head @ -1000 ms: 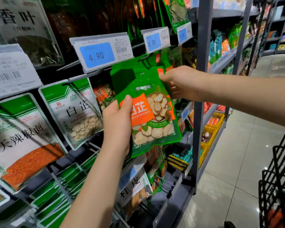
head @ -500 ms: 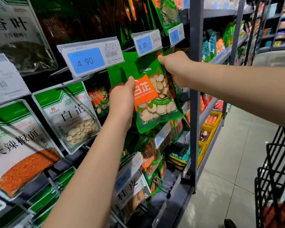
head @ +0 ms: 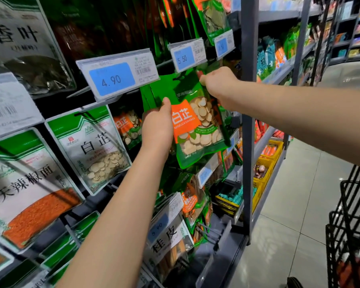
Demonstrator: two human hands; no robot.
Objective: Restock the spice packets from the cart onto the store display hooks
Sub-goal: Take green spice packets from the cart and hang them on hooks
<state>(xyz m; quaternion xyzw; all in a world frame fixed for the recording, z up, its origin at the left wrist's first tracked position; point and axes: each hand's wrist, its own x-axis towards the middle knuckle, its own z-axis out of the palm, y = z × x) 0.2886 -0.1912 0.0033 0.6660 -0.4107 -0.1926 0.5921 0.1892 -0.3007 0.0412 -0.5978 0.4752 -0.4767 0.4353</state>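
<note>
A green spice packet point(head: 197, 129) with an orange label and white root slices is held up against the display, just under the 5.50 price tag point(head: 186, 56). My left hand point(head: 157, 126) grips its left edge, thumb on the front. My right hand point(head: 218, 87) pinches its top right corner near the hook, which is hidden behind the packet and tag. A similar packet point(head: 128, 126) hangs behind it to the left.
Other hanging packets fill the rack: a white and green one point(head: 92, 146) under the 4.90 tag point(head: 116, 76), a chilli powder packet point(head: 27, 190) at left, cinnamon packets point(head: 192, 202) below. A grey shelf post point(head: 247, 121) stands right of the hooks. The black wire cart point(head: 349, 221) is at right.
Both hands have raised the green packet up and slightly back toward the hook under the 5.50 tag. The view has shifted a little with the reach.
</note>
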